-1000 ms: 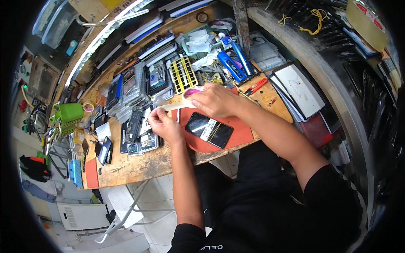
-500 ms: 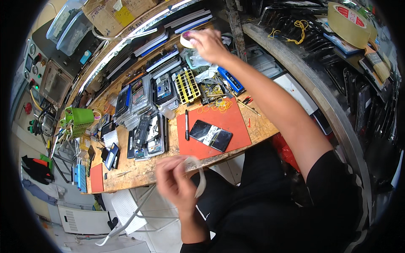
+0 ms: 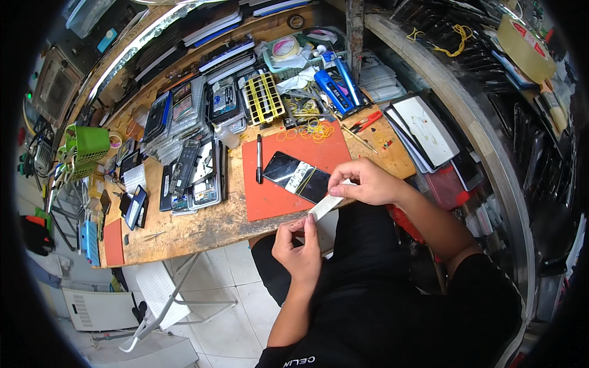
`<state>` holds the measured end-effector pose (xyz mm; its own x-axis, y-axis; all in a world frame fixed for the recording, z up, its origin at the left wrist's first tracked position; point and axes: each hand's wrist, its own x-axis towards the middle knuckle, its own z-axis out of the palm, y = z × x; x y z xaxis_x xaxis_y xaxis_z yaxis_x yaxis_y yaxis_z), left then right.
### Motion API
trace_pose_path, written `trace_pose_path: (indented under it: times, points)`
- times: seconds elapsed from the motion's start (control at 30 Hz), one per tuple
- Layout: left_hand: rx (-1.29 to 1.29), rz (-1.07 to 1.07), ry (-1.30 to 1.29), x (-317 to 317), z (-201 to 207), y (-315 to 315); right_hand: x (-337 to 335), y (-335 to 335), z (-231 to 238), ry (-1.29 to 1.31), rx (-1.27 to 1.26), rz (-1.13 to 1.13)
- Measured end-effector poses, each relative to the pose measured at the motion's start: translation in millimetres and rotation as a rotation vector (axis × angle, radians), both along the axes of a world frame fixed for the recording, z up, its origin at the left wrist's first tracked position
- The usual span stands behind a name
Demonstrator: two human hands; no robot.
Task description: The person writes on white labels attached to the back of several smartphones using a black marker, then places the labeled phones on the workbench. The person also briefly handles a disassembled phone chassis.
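A short strip of whitish tape (image 3: 325,207) is stretched between my two hands, just off the bench's front edge. My left hand (image 3: 299,242) pinches its lower left end between thumb and fingers. The upper right end is in the closed fingertips of my right hand (image 3: 366,182). Just beyond the strip lies a dark phone (image 3: 283,170) with a white label and a yellow rubber band across it. It rests on an orange-red mat (image 3: 264,204), next to a black marker pen (image 3: 259,161). A roll of tape (image 3: 285,48) sits in a pale green basket (image 3: 288,72) at the back.
Stacked phone and tablet parts (image 3: 199,175) stand left of the mat. Behind it are a yellow rack (image 3: 264,98), loose rubber bands (image 3: 316,130) and a blue tool (image 3: 332,91). Red-handled pliers (image 3: 366,121) lie to the right. A green plastic basket (image 3: 86,142) stands far left.
My right hand has put the tape roll down in the back basket and come back to the strip. Both hands now hold the strip, which curled from my left hand before.
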<state>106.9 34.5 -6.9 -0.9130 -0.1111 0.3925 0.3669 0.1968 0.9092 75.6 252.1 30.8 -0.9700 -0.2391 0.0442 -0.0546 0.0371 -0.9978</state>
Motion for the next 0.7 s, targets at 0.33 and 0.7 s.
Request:
trace_pose_path:
  times: [0.33,0.7]
  points:
    - [-0.731,0.206,0.160,-41.7,-8.0,7.6,-44.3,-10.8,-20.6,0.442,0.733,-0.301]
    - [-0.809,0.012,0.295,-19.8,7.6,6.4,-21.7,-36.8,-7.6,0.413,0.963,-0.379]
